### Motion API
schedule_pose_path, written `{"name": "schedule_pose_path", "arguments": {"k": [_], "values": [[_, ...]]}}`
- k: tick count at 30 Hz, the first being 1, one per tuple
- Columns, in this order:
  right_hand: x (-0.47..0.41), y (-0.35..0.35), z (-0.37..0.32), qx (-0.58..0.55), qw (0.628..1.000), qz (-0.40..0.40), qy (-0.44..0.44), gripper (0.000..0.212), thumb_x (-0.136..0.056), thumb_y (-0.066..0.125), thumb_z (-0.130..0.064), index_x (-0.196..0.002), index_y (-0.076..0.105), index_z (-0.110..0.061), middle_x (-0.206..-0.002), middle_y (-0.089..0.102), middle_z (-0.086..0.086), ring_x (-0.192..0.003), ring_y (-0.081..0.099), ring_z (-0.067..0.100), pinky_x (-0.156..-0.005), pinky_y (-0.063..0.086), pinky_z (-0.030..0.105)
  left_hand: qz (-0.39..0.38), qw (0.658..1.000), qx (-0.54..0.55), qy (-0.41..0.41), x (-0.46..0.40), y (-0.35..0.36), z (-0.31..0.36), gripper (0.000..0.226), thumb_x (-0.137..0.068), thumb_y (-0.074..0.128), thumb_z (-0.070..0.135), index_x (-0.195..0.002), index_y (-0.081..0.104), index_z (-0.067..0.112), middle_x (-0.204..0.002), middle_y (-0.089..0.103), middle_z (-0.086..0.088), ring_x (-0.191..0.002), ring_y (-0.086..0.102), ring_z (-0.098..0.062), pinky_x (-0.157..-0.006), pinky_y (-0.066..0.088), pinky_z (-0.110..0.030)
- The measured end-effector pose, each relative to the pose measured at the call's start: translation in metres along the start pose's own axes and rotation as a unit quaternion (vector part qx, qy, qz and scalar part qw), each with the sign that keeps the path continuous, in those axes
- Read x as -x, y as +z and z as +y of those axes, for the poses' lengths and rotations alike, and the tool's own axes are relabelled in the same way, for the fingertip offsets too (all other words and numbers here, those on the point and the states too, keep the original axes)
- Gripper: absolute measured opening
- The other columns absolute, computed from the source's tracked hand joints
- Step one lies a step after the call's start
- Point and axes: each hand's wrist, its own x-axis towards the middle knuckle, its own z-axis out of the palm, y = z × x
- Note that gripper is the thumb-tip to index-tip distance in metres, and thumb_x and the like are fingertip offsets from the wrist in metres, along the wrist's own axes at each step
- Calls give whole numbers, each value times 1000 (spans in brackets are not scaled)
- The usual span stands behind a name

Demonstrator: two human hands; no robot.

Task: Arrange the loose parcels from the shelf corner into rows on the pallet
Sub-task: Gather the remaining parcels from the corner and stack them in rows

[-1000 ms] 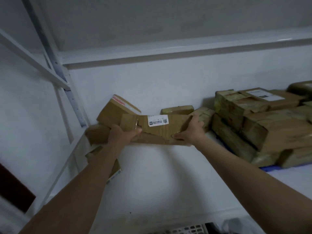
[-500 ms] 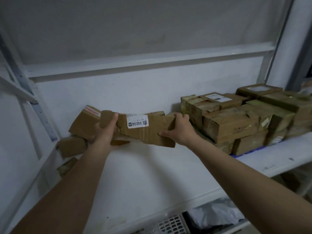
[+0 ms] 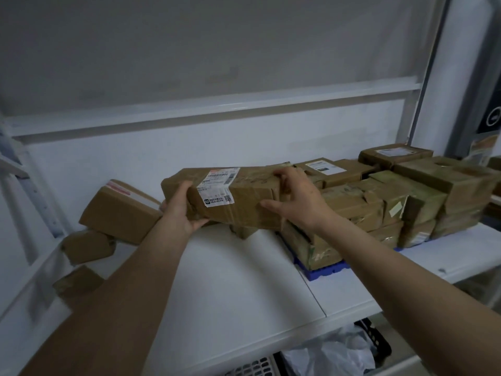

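Long parcel (image 3: 244, 196), held crosswise: left hand (image 3: 181, 210) gripping left end, right hand (image 3: 298, 202) gripping right end, nearer pallet (image 3: 325, 270).

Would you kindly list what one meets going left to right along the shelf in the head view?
Loose parcels in the corner → left hand → long labelled parcel → right hand → stacked parcels on the blue pallet.
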Motion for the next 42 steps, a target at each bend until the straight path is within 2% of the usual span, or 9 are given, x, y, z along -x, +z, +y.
{"name": "schedule_pose_path", "arguments": {"k": [4,8,12,16,21,24,29,33,42], "values": [[-16,-35,39,-94,994,-16,49,89,-70,80,-42,-141,30,-23,-127,35,1,-111,47,16,-97,42,28,7,999,-3,31,3,42,-9,70,-67,80,34,-129,48,23,-122,58,-10,-100,62,-34,-57,57,-51],[-30,-76,79,-127,987,-76,71,109,-63,83,-47,-148,16,-31,-141,23,0,-132,31,22,-109,33,37,-22,998,-36,36,1,92,-16,68,-67,79,35,-128,51,24,-123,59,-10,-103,62,-33,-72,57,-57],[-35,-116,122,-121,985,-113,55,109,-63,82,-50,-148,17,-33,-138,32,1,-129,35,21,-110,34,40,-41,996,-68,52,3,155,-32,60,-68,78,37,-122,55,22,-117,60,-11,-101,63,-32,-78,55,-58],[-34,-151,169,-111,988,-91,63,107,-62,84,-46,-147,21,-30,-129,35,1,-118,41,19,-101,36,30,-63,990,-105,73,7,218,-58,65,-70,76,43,-127,52,23,-111,61,-7,-93,65,-26,-70,59,-51],[-38,-184,222,-122,988,-38,88,109,-60,86,-42,-147,23,-23,-134,36,5,-122,42,22,-108,38,38,-111,977,-157,93,13,282,-94,58,-78,73,44,-129,51,25,-108,60,-2,-92,62,-21,-72,58,-42],[-44,-196,248,-114,987,-4,110,109,-59,86,-43,-147,24,-22,-135,36,6,-123,42,24,-107,40,41,-146,957,-225,107,15,315,-113,51,-82,70,44,-128,53,30,-105,64,5,-103,59,-18,-76,54,-38],[-54,-216,286,-122,979,49,155,108,-58,85,-47,-145,26,-19,-134,41,7,-120,46,25,-103,44,44,-186,903,-351,162,9,361,-136,73,-83,68,48,-146,35,29,-141,51,0,-121,52,-20,-100,44,-39],[-62,-231,308,-90,970,108,199,107,-59,83,-50,-145,26,-20,-135,37,10,-121,44,30,-100,46,49,-172,840,-465,221,-3,382,-149,81,-86,67,45,-151,22,28,-154,31,-5,-135,38,-25,-84,38,-25],[-92,-236,334,-17,947,165,274,102,-63,80,-51,-143,25,-20,-133,33,12,-123,37,32,-99,44,50,-147,809,-530,208,-47,388,-146,81,-85,68,42,-150,27,14,-154,31,-6,-134,39,-26,-88,35,-28]]}}
